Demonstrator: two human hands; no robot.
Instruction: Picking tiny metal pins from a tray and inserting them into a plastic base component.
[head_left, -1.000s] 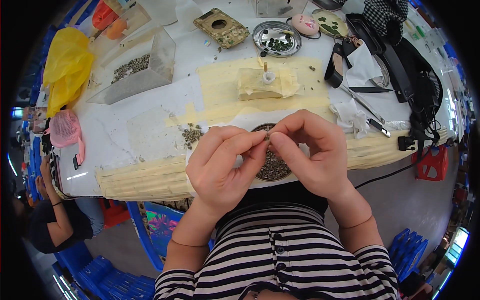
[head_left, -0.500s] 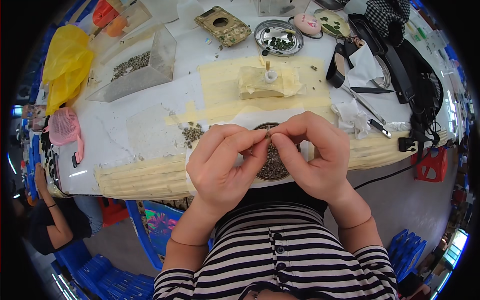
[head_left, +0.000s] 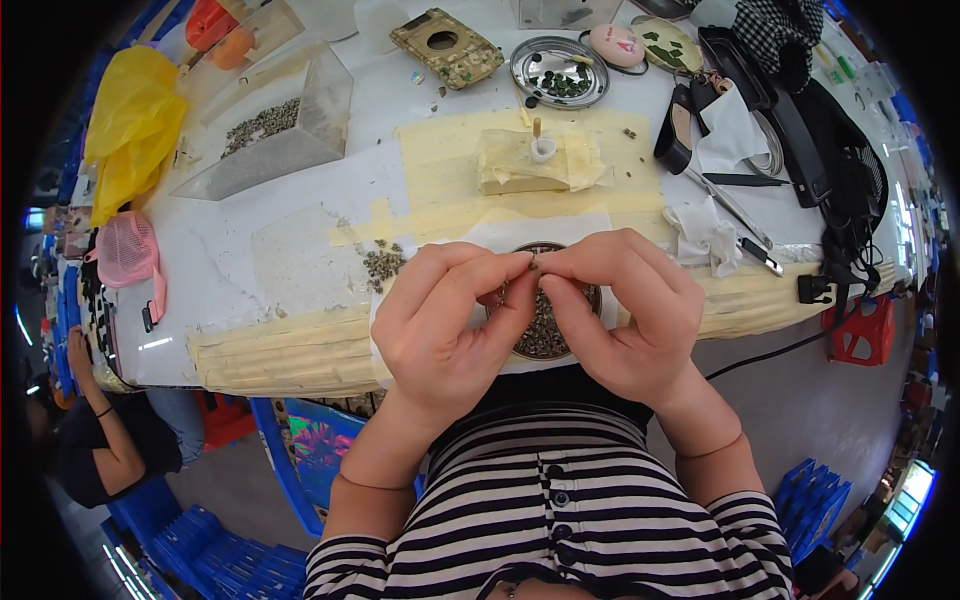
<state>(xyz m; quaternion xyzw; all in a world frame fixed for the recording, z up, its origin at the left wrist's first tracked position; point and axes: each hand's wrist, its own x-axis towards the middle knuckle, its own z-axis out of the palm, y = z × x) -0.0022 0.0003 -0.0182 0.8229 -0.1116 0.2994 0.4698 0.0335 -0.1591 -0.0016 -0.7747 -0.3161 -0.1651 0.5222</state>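
Note:
My left hand (head_left: pixel 440 325) pinches a tiny grey-brown metal part (head_left: pixel 534 266) between thumb and forefinger. Opposite it, my right hand (head_left: pixel 630 315) is curled, its forefinger tip meeting the part and its thumb tip slightly lower. What the right fingertips grip, if anything, is too small to make out. Both hands are held above a round dish (head_left: pixel 541 246) with a dark rim. Many small metal parts (head_left: pixel 543 335) fill that dish, partly hidden by my fingers. Left of my left hand, a loose heap of similar parts (head_left: pixel 382 265) lies on the table.
Beyond my hands stands a taped block (head_left: pixel 520 178) with a white ring and a peg. A clear scoop-shaped bin (head_left: pixel 325 105) holds more parts. Farther back are a camouflage box (head_left: pixel 470 62) and a steel plate (head_left: pixel 600 88) of dark green pieces. Tweezers (head_left: pixel 735 212) lie at right.
My right thumb has dropped a little from its forefinger, widening the gap between the two. The left hand keeps its pinch in nearly the same place.

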